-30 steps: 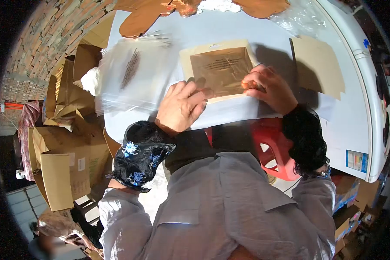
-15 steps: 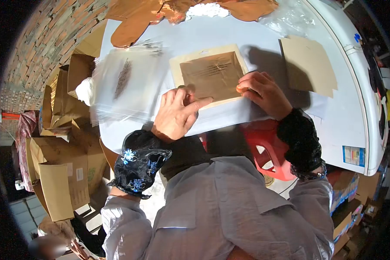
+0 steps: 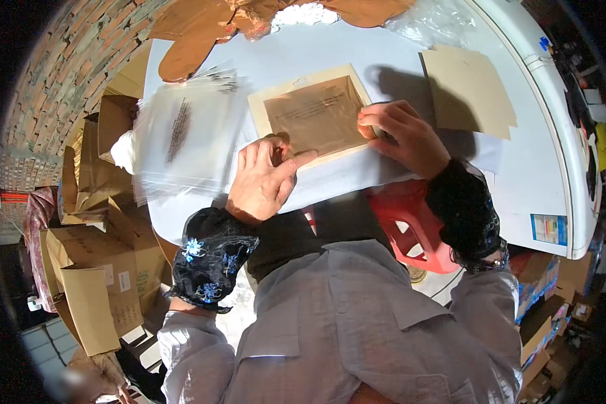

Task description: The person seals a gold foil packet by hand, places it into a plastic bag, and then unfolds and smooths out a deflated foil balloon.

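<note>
A flat, pale cardboard frame (image 3: 259, 116) with a brown middle lies at a slant on the white table. Shiny clear film with lines of print seems to cover that middle. At its lower left corner is my left hand (image 3: 264, 176), fingers curled at the edge and thumb stretched along the bottom rim. My right hand (image 3: 405, 135) pinches the right edge, fingertips together. What lies under the fingers is partly hidden. Left of the frame is a loose stack of clear plastic bags (image 3: 209, 135) with dark print.
Beige card sheets (image 3: 471, 94) lie at the table's (image 3: 330, 47) right, with crumpled clear plastic (image 3: 431, 23) behind. Brown shapes (image 3: 188, 57) lie along the far edge. Open cardboard boxes (image 3: 94, 276) crowd the left; a red stool (image 3: 417, 229) stands below. Part of another person (image 3: 91, 377) shows at lower left.
The view has shifted slightly, so most things sit a little further left. Both hands keep nearly the same hold at the cardboard frame's edges.
</note>
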Demonstrator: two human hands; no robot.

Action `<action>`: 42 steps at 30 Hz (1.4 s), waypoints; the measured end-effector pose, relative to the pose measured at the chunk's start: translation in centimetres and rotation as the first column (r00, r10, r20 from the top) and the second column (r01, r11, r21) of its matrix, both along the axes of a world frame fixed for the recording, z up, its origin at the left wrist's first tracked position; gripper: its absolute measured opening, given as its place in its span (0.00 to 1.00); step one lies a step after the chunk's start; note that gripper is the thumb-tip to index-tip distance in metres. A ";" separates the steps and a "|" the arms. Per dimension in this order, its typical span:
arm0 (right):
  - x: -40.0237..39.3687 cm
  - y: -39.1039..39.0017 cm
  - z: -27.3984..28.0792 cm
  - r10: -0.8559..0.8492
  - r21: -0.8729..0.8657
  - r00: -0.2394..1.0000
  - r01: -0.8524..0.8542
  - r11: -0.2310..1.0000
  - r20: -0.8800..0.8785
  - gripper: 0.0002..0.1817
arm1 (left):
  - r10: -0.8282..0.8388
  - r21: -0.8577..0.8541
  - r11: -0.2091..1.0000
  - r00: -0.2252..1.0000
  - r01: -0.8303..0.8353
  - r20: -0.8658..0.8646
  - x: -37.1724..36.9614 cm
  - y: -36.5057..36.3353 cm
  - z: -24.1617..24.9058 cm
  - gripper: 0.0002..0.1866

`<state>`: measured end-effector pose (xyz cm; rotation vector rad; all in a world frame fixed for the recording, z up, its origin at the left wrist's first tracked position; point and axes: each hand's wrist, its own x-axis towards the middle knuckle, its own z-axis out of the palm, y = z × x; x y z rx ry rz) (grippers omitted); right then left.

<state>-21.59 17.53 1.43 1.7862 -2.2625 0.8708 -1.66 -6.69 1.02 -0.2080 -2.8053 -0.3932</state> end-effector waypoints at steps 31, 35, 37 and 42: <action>4.1 4.3 -1.3 -0.214 0.049 0.971 0.210 0.977 0.111 0.11 | -0.030 -0.080 0.996 0.982 0.046 0.188 0.1 0.4 1.4 0.23; 5.3 4.7 -0.9 -0.232 0.098 0.966 0.222 0.970 0.113 0.09 | -0.064 -0.064 0.995 0.982 0.076 0.178 0.9 0.4 1.3 0.24; 6.1 4.8 -1.1 -0.250 0.093 0.958 0.239 0.967 0.139 0.09 | -0.068 -0.058 0.995 0.984 0.078 0.162 1.1 0.4 1.1 0.25; 6.6 4.6 -1.8 -0.263 -0.023 0.957 0.268 0.963 0.119 0.10 | -0.069 -0.062 0.995 0.985 0.080 0.156 1.0 0.4 1.0 0.25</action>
